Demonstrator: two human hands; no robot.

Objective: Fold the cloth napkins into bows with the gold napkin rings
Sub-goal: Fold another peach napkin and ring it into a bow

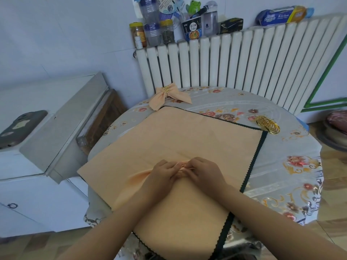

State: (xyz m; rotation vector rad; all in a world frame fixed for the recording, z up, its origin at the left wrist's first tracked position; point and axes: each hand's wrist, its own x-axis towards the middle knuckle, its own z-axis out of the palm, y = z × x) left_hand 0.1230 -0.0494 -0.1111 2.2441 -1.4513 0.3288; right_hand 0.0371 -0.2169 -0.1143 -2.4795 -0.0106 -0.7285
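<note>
I count one finished bow (170,95) ringed on the table (293,147), while my left hand (162,170) and right hand (203,170) both keep a pinching grip, gathering the next napkin (187,136), gold rings (267,123) waiting.

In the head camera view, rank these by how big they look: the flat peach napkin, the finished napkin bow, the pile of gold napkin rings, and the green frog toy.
1. Flat peach napkin, by far.
2. Finished napkin bow.
3. Pile of gold napkin rings.
4. Green frog toy.

The frog sits farthest from the camera, so its true size may be understated.

Single head-worn wide-angle view, looking forward and down, close over the worktop (293,177); radiator (234,62) beyond.
</note>
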